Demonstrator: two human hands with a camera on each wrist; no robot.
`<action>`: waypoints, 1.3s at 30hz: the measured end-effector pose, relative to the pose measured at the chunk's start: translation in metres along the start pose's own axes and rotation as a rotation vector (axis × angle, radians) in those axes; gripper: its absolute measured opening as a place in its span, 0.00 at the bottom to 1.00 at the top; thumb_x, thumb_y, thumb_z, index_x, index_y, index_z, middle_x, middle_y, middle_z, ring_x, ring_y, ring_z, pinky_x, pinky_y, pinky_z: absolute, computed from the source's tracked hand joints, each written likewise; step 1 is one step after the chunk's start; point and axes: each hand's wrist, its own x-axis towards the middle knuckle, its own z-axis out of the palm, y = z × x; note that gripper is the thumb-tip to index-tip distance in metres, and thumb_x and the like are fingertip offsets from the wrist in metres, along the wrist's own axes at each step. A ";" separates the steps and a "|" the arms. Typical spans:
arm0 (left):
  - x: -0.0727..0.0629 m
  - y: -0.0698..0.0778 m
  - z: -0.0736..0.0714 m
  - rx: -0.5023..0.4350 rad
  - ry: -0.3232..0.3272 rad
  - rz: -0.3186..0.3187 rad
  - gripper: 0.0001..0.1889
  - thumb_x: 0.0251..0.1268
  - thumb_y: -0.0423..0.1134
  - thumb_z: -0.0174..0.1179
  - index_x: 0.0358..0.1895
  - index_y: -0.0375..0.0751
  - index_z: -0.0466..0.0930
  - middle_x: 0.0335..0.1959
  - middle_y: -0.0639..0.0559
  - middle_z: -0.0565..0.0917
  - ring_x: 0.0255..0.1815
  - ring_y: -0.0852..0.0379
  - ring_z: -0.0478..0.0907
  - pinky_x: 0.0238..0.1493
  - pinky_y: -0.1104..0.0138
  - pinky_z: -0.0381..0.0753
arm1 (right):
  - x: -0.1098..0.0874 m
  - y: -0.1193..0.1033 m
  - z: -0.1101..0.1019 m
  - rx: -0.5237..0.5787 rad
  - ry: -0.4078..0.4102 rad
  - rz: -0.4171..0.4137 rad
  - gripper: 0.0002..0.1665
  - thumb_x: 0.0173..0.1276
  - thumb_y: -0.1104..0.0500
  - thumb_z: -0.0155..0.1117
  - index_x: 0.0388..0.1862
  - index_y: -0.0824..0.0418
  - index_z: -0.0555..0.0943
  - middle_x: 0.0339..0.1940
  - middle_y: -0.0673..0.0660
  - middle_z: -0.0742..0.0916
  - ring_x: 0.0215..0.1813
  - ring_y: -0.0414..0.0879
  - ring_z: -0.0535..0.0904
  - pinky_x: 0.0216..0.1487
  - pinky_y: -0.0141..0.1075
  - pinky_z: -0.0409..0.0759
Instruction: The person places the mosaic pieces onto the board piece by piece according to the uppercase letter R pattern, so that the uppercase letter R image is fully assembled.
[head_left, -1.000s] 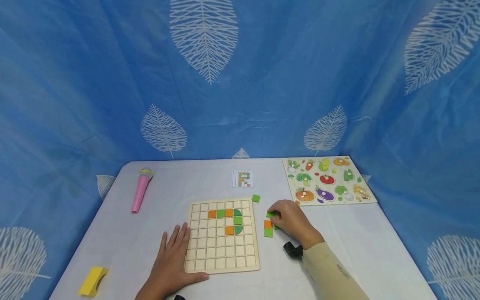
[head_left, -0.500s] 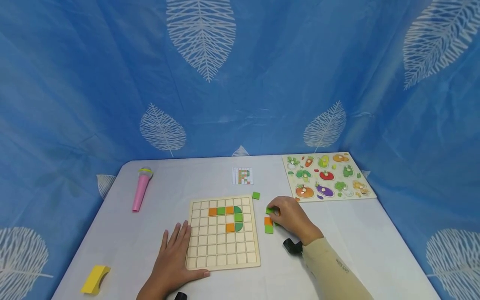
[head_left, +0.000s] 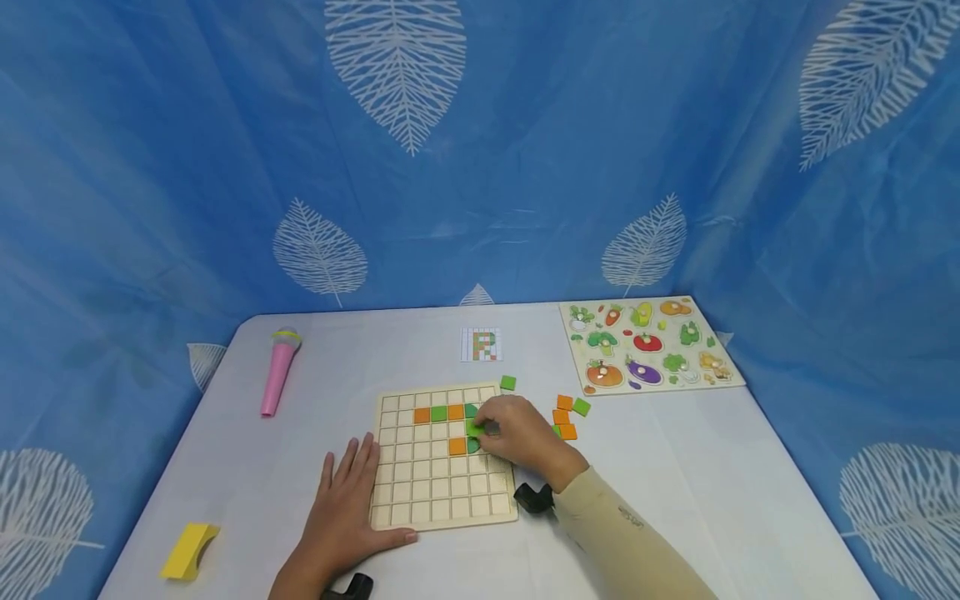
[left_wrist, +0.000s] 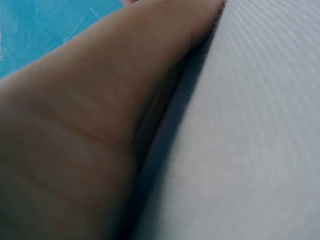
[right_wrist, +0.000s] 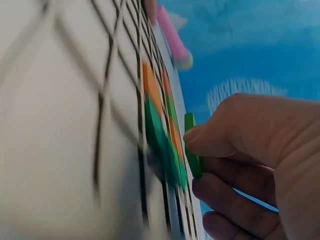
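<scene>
Free room around the grid board (head_left: 442, 492). Left of the board: the left hand (head_left: 341, 521) lies flat against its edge, with bare table (head_left: 330, 375) beyond up to the pink microphone (head_left: 278, 371). Right of the board: loose tiles (head_left: 567, 417) crowd the near table. Behind it: one green tile (head_left: 508, 382) and the pattern card (head_left: 481, 344).

No words, labels, brands or numbers can be read on anything here.

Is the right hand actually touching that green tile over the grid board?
Touching. The right wrist view shows the right hand pinching the green tile between thumb and fingers, above the grid board.
</scene>
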 end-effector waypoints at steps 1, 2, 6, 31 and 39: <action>0.000 0.000 0.000 0.000 0.002 0.001 0.81 0.33 0.94 0.56 0.83 0.31 0.55 0.84 0.38 0.54 0.85 0.37 0.44 0.79 0.38 0.36 | 0.003 -0.005 0.004 0.003 -0.017 -0.016 0.08 0.64 0.66 0.78 0.42 0.58 0.91 0.41 0.47 0.90 0.46 0.41 0.84 0.54 0.40 0.83; 0.001 0.000 0.000 -0.001 0.003 0.002 0.80 0.33 0.94 0.56 0.83 0.31 0.55 0.84 0.38 0.54 0.84 0.37 0.45 0.79 0.38 0.36 | 0.006 -0.009 0.007 0.001 -0.027 -0.037 0.08 0.65 0.66 0.77 0.41 0.58 0.91 0.41 0.47 0.90 0.46 0.41 0.84 0.54 0.39 0.83; 0.002 0.000 0.000 0.008 0.006 0.006 0.80 0.34 0.94 0.55 0.83 0.31 0.55 0.84 0.38 0.54 0.84 0.37 0.45 0.79 0.38 0.36 | 0.015 -0.024 0.018 -0.007 -0.069 -0.084 0.07 0.66 0.67 0.75 0.40 0.57 0.91 0.39 0.47 0.89 0.42 0.39 0.82 0.50 0.36 0.81; 0.000 0.001 0.000 0.006 0.006 0.018 0.80 0.35 0.93 0.56 0.83 0.31 0.55 0.85 0.38 0.53 0.85 0.37 0.44 0.78 0.38 0.36 | 0.028 -0.040 0.038 -0.099 -0.144 -0.077 0.11 0.64 0.70 0.72 0.38 0.56 0.92 0.34 0.45 0.89 0.37 0.36 0.77 0.52 0.32 0.77; -0.001 0.001 0.000 0.005 0.042 0.031 0.79 0.36 0.93 0.57 0.82 0.30 0.57 0.84 0.37 0.56 0.84 0.36 0.47 0.78 0.36 0.40 | 0.027 -0.042 0.036 -0.087 -0.155 -0.059 0.08 0.69 0.67 0.75 0.42 0.56 0.94 0.41 0.45 0.91 0.47 0.37 0.85 0.57 0.32 0.79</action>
